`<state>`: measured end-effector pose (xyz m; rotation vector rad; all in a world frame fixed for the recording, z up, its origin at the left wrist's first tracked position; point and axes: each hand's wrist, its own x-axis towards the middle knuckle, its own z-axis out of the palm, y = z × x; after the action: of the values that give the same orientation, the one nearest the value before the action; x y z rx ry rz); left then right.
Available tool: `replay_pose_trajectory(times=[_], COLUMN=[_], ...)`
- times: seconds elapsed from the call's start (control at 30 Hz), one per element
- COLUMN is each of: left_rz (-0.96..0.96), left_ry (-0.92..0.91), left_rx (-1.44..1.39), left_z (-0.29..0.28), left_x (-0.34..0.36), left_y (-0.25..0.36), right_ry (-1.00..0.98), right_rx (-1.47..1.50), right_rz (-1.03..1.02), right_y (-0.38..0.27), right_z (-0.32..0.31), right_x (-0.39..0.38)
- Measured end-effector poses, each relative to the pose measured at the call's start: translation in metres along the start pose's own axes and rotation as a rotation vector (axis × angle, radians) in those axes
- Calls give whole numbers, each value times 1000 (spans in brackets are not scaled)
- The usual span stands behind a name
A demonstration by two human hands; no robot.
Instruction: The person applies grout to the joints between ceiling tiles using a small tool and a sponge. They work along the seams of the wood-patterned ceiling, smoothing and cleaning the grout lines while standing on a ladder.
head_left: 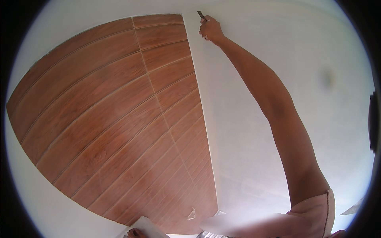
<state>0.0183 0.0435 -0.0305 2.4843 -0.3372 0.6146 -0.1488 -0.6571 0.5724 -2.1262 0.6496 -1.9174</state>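
Note:
My right arm stretches far up across the white surface. At its end my right hand [211, 30] is closed around a small, narrow dark tool [201, 15], whose kind I cannot make out. The tool's tip is at the white surface, close to the upper corner of the reddish-brown wood-grain planks [119, 99]. Whitish smears show on the fingers. At the lower edge only part of my left hand [136, 233] shows, with fingers bent beside a pale grey flat-sided thing [147, 227]; most of both is cut off.
A pale strip [162, 113] crosses the planks. A light loop of wire or cord [191, 214] shows against them near the bottom. The white surface [246, 131] meets the planks along a straight edge. A dark object [373, 122] stands at the right rim. Glare blurs the lower middle.

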Motion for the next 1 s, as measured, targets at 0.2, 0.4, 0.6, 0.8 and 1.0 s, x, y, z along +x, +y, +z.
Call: replay_pose_trajectory(times=[0.2, 0.4, 0.6, 0.8, 1.0], left_rz=[134, -21, 4, -20, -28], left_ry=[120, -16, 10, 0, 7], left_rx=[17, -92, -97, -127, -168], left_z=[-1, -5, -6, -13, -19], left_x=[2, 6, 7, 8, 10], left_y=[3, 6, 9, 19, 27], right_ry=[94, -132, 81, 95, 64], right_rx=[-373, -44, -87, -96, -80], right_rz=[-174, 180, 113, 117, 131], right_y=[17, -4, -13, -5, -7], right_z=[15, -1, 8, 17, 13], right_x=[20, 7, 4, 14, 13])
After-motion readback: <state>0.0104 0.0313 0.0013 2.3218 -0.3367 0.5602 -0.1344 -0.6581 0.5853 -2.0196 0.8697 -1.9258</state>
